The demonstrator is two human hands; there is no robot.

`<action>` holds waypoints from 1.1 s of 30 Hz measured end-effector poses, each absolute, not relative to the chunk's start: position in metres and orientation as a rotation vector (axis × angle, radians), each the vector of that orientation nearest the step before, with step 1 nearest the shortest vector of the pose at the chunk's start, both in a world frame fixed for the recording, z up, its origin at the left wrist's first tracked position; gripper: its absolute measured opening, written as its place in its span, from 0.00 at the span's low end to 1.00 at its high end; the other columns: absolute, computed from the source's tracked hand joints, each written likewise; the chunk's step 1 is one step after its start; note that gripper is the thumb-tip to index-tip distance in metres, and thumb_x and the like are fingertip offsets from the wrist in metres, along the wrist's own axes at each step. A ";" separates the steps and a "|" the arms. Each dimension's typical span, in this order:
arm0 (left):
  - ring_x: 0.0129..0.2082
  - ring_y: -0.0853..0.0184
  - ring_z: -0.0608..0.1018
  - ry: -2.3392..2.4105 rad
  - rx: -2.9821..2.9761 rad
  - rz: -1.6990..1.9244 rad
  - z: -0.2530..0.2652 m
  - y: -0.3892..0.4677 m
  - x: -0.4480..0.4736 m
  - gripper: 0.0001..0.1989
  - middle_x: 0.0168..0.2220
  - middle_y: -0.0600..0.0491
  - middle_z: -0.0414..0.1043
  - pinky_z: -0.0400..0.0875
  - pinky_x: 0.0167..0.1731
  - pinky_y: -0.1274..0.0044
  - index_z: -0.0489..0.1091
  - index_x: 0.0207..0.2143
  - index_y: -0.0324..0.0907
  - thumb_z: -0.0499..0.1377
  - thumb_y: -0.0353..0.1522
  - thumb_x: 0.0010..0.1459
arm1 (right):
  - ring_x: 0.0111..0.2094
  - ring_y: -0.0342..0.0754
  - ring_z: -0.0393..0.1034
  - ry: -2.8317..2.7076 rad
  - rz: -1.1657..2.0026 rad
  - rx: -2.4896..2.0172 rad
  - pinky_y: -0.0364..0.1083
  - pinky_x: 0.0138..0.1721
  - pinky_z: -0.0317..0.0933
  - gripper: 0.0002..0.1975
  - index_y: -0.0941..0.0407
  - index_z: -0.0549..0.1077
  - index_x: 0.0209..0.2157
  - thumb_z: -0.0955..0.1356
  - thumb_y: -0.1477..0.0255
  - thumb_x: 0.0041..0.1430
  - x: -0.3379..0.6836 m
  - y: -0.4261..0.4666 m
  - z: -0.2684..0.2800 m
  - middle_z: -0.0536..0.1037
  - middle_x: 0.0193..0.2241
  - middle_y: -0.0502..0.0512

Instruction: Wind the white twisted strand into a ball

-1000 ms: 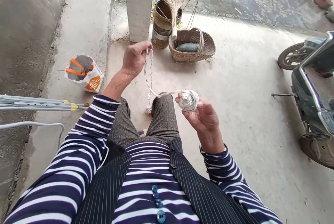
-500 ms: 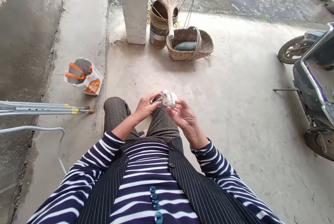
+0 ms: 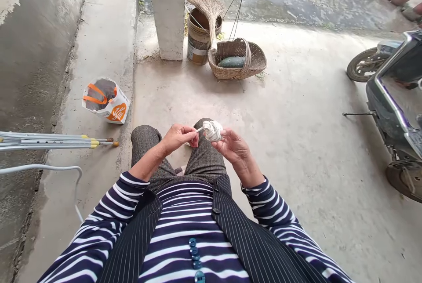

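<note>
Cord ball (image 3: 213, 131) sits in right grip (image 3: 233, 146), near left grip (image 3: 178, 137).

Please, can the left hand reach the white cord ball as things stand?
Probably yes: the left hand pinches a strand just beside the white cord ball, with only that strand seen between them. The right hand holds the ball's opposite side.

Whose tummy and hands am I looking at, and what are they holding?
There's no robot here, just a person wearing a camera on their head, so it looks down at their own two hands. The right hand holds a ball of white cord, and the left hand pinches a strand running to it. On the floor ahead stand a bucket with a straw broom resting on it, and a basket holding a long green vegetable. The scooter is on the right.
</note>
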State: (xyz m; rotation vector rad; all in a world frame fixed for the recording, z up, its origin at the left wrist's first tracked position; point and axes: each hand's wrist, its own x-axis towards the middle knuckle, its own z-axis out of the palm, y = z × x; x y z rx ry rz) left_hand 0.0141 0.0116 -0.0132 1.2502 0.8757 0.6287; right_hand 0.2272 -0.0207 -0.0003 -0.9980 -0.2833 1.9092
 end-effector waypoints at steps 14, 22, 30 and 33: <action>0.26 0.70 0.74 1.080 1.139 0.823 -0.021 0.009 0.026 0.14 0.27 0.52 0.77 0.68 0.29 0.80 0.78 0.29 0.37 0.62 0.40 0.52 | 0.29 0.46 0.73 -0.895 1.843 -0.866 0.44 0.26 0.73 0.21 0.55 0.81 0.41 0.78 0.75 0.40 0.215 -0.030 0.004 0.80 0.32 0.50; 0.20 0.72 0.68 0.878 0.956 0.465 -0.019 0.027 0.003 0.13 0.19 0.54 0.68 0.65 0.22 0.80 0.76 0.25 0.36 0.66 0.39 0.49 | 0.38 0.45 0.72 -1.364 1.516 -0.946 0.44 0.38 0.68 0.20 0.52 0.81 0.44 0.75 0.80 0.46 0.222 -0.033 0.011 0.80 0.41 0.53; 0.21 0.70 0.72 0.790 1.036 0.290 -0.021 0.054 -0.005 0.14 0.22 0.49 0.74 0.68 0.22 0.79 0.77 0.25 0.36 0.69 0.39 0.49 | 0.57 0.53 0.69 -1.522 1.368 -0.959 0.46 0.46 0.70 0.19 0.52 0.76 0.41 0.71 0.83 0.46 0.211 -0.029 0.014 0.75 0.53 0.57; 0.22 0.70 0.74 0.715 1.081 0.273 -0.025 0.057 0.002 0.15 0.22 0.49 0.74 0.69 0.23 0.80 0.78 0.25 0.35 0.71 0.40 0.47 | 0.52 0.52 0.74 -1.489 1.378 -0.938 0.48 0.46 0.71 0.18 0.52 0.76 0.42 0.72 0.81 0.47 0.211 -0.024 0.019 0.79 0.48 0.56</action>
